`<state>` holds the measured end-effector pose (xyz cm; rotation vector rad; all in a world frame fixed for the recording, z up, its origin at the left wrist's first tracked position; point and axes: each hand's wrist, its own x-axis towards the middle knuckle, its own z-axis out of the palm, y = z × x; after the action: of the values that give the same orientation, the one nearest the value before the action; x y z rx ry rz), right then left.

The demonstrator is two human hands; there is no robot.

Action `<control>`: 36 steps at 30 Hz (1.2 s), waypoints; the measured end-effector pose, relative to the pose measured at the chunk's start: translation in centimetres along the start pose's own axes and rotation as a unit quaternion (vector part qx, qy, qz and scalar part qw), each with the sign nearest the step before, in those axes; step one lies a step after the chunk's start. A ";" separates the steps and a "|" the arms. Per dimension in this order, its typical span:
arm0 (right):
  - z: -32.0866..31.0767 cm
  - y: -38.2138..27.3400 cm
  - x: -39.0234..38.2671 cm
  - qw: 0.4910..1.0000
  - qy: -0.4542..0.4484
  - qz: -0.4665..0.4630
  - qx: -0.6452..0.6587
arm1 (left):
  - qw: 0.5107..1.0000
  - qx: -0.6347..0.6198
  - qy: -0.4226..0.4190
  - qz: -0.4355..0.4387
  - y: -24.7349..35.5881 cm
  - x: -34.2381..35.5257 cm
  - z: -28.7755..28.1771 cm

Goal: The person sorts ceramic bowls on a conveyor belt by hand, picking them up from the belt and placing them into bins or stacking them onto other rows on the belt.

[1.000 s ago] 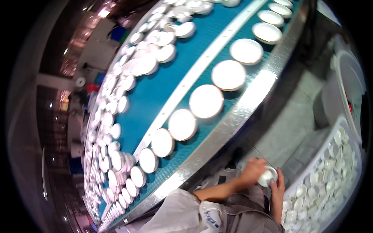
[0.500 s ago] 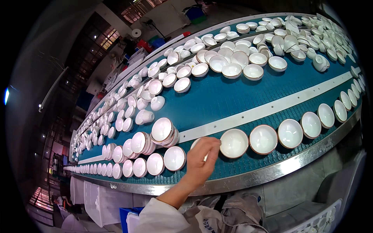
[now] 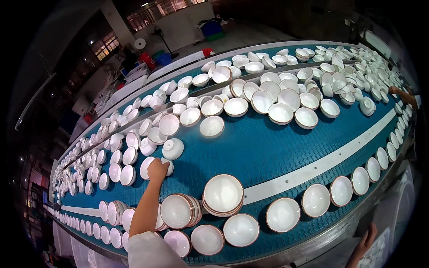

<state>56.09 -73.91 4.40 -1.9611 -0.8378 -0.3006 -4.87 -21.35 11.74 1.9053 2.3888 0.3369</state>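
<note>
My left hand [image 3: 157, 169] reaches over the teal belt to a small white bowl [image 3: 167, 166] among the loose bowls, fingers closed on it. An upturned bowl [image 3: 172, 148] lies just beyond it. Below my forearm stand stacks of white, brown-rimmed bowls [image 3: 175, 211] [image 3: 223, 193], with a front row of single bowls [image 3: 282, 214] along the metal edge. At lower right my right hand [image 3: 367, 236] hangs outside the belt, fingers apart and slightly curled, with nothing visible in it.
Many bowls [image 3: 353, 80] crowd the far lanes, split by metal rails. A white strip [image 3: 286, 182] runs along the near lane. A co-worker's hand [image 3: 395, 90] is at the far right. Plastic bins [image 3: 397, 205] stand below the belt. A fan [image 3: 154, 31] stands behind.
A second ago both my hands held a bowl low beside the belt. My left hand then went to the front row, and now reaches farther across. The view has swung leftward.
</note>
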 end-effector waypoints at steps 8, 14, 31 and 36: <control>18.5 -30.9 6.6 0.764 -0.422 0.094 0.479 | 0.850 -0.048 0.054 0.522 14.2 -10.8 -7.5; 25.0 -31.5 13.3 0.613 -0.599 0.203 0.474 | 0.648 -0.252 0.043 0.717 27.2 -10.5 -4.9; 27.2 -18.5 20.4 0.632 -0.510 0.376 0.446 | 0.955 0.097 0.004 0.279 28.5 16.6 12.2; 29.5 -19.4 23.1 0.734 -0.534 -0.138 0.396 | 0.949 -0.101 0.047 0.295 23.4 14.8 10.4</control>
<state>56.37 -32.83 14.21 -1.0292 -1.6290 1.0020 16.00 -0.78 7.80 2.5001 1.6831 0.6838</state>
